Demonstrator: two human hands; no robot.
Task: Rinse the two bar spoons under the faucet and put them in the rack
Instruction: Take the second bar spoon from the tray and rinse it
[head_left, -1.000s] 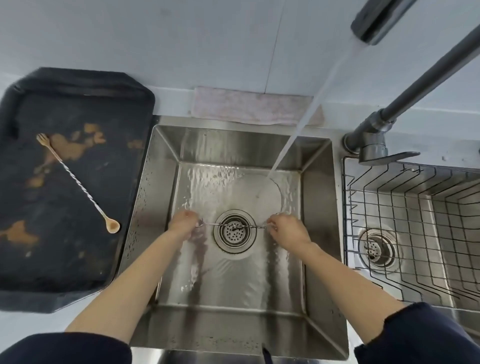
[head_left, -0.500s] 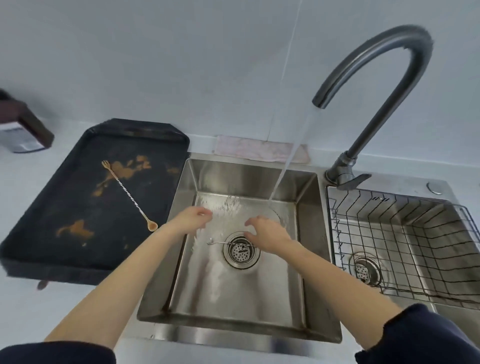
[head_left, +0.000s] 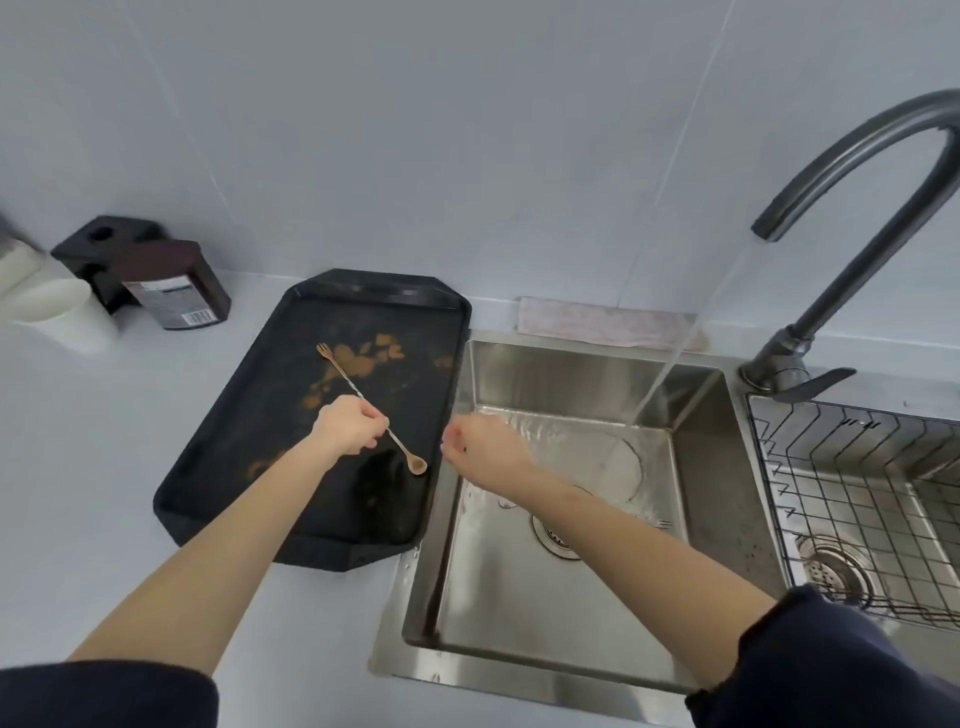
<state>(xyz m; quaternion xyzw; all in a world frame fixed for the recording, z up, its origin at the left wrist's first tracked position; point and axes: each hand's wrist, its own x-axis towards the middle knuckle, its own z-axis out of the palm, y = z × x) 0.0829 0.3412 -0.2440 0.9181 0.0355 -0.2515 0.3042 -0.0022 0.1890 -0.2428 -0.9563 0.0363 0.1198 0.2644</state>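
A gold bar spoon (head_left: 402, 448) with a twisted stem and a fork end lies slantwise over the black tray (head_left: 249, 441). My left hand (head_left: 345, 428) is closed around its middle. The silver bar spoon (head_left: 506, 503) rests on the floor of the left sink basin (head_left: 524, 613) near the drain, mostly hidden under my right forearm. My right hand (head_left: 480, 441) hovers over the basin's left rim with fingers curled and nothing seen in it. Water runs from the dark faucet (head_left: 852, 171) into the basin. The wire rack (head_left: 841, 478) sits in the right basin.
The tray carries brown stains. A dark bottle (head_left: 174, 291), a black holder (head_left: 104, 244) and white cups (head_left: 57, 312) stand at the back left of the counter. A pinkish cloth (head_left: 602, 322) lies behind the sink.
My left hand left the sink, moved onto the tray and took hold of the gold spoon. My right hand let the silver spoon lie in the basin and shifted left. The view tilted up.
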